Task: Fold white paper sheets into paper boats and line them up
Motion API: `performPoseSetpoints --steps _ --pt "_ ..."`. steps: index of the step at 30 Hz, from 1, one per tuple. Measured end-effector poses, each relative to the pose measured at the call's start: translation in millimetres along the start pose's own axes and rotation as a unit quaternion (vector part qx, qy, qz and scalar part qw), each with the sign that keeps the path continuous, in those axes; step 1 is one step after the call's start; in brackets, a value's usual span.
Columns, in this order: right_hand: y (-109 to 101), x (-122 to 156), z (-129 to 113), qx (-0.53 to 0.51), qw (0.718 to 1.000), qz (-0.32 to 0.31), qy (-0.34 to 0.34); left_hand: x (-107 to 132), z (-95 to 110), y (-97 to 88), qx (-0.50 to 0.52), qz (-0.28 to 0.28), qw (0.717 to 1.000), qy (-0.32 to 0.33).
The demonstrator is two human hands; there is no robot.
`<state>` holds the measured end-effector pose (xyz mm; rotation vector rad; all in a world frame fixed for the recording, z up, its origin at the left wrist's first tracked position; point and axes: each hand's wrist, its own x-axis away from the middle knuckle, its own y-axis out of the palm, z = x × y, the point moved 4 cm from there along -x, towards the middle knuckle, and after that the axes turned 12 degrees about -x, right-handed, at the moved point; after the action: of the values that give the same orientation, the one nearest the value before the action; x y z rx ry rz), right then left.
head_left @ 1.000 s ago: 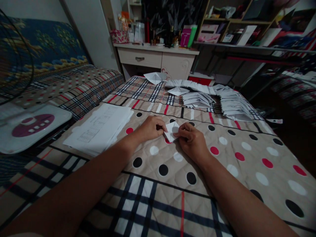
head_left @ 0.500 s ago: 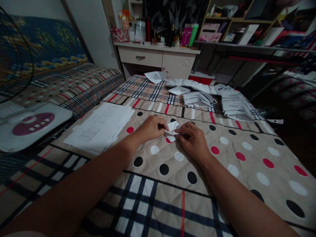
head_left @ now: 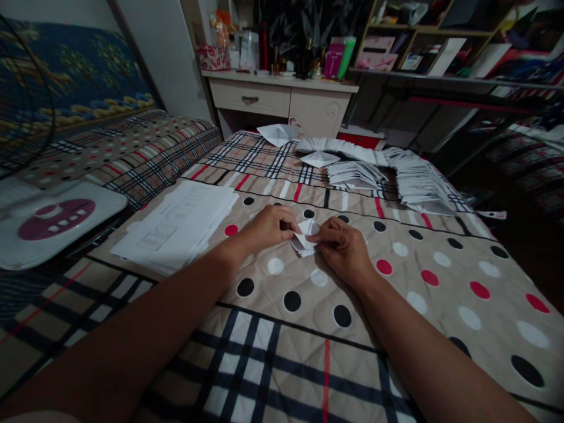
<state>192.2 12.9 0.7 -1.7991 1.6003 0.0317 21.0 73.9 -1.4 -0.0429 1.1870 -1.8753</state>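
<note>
Between my two hands, a small folded piece of white paper [head_left: 305,236] rests just over the dotted bedspread. My left hand [head_left: 274,227] pinches its left edge between thumb and fingers. From the other side my right hand [head_left: 342,242] grips the right edge, with its thumb and forefinger over the folds. Fingers cover part of the paper. Left of my hands lies a stack of printed sheets [head_left: 176,220]. Beyond them are folded paper shapes [head_left: 319,158] and a thick bundle of folded papers [head_left: 420,179].
The patterned bedspread [head_left: 291,329] spreads under everything. A white fan base [head_left: 106,200] with a red oval panel stands at the left. Behind the bed are a white dresser [head_left: 247,94] crowded with bottles and boxes, and a shelf [head_left: 423,30] holding various items.
Both hands stay in almost the same place on the folded paper. Its near flaps look shifted, and my right fingers have moved slightly inward over it. The view has tilted a little.
</note>
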Motion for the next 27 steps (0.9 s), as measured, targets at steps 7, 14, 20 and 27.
performPoseSetpoints --steps 7,14,20,27 --pt "2 3 -8 0.072 0.996 -0.04 -0.033 1 3 -6.5 0.006 -0.038 0.999 0.034" --pt "5 4 -12 0.081 0.992 -0.063 -0.068 2 5 -7.6 0.012 -0.04 0.999 0.035" --pt "6 4 -17 0.096 0.989 -0.088 -0.076 3 6 -6.3 0.006 -0.037 0.998 0.044" --pt "7 5 -19 0.114 0.987 -0.088 -0.072 3 7 -4.8 0.0 -0.035 0.998 0.046"
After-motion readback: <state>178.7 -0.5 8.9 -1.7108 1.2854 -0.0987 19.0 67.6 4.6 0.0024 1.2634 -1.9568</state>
